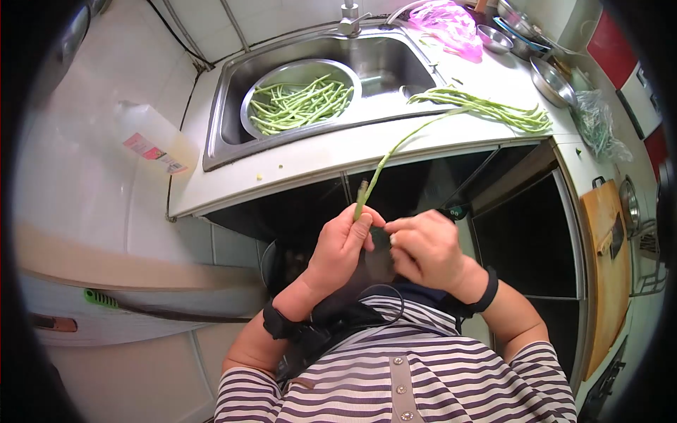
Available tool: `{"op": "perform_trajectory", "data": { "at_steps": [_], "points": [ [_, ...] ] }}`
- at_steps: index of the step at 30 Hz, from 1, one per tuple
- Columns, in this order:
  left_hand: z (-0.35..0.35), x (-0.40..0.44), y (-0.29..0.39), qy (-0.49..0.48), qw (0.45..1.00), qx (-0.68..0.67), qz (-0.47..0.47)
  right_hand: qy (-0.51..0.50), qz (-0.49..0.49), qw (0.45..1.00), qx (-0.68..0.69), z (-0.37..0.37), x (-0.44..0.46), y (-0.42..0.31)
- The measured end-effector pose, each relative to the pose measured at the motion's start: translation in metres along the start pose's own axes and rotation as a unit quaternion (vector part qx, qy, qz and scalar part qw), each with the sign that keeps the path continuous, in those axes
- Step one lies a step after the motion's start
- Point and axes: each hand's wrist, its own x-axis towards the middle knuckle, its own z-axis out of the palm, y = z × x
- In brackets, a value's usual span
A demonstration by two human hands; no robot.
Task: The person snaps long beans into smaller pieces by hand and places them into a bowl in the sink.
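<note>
My left hand (334, 250) is closed, pinching one long green bean (396, 146) near its end, in front of the counter. The rest of that bean curves up and right over the counter's edge. Close beside it, my right hand (428, 247) is curled with thumb and fingers together, slightly blurred. Whatever it may hold is hidden. A bundle of long beans (504, 114) lies on the counter to the right of the sink. Shorter bean pieces (303, 104) fill part of a metal bowl (296, 69) standing in the sink.
The steel sink (233, 92) has a faucet (349, 21) at its back. A pink plastic bag (451, 28) and metal bowls (553, 82) are at the back right. A plastic jug (156, 139) stands at left. A wooden cutting board (610, 282) leans at right.
</note>
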Motion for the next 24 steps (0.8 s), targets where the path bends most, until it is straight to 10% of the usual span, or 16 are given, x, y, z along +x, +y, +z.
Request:
{"op": "perform_trajectory", "data": {
  "at_steps": [13,17,20,22,24],
  "points": [
    [0.02,-0.016,0.002,-0.072,0.904,0.421,0.036,-0.194,-0.011,0.955,-0.225,0.002,-0.01,0.004],
    [0.023,-0.018,0.004,-0.017,0.967,0.237,0.089,-0.109,0.178,0.973,0.095,0.006,-0.011,0.004],
    [0.025,-0.021,0.017,-0.02,0.986,0.13,0.101,-0.05,0.435,0.758,0.483,0.005,-0.008,0.005],
    [0.021,-0.019,0.013,-0.016,0.993,-0.116,0.004,-0.003,0.44,0.702,0.56,0.013,-0.012,0.022],
    [0.011,-0.009,0.019,0.012,0.956,-0.292,0.014,-0.022,0.445,0.766,0.464,0.014,-0.011,0.028]
  ]
}}
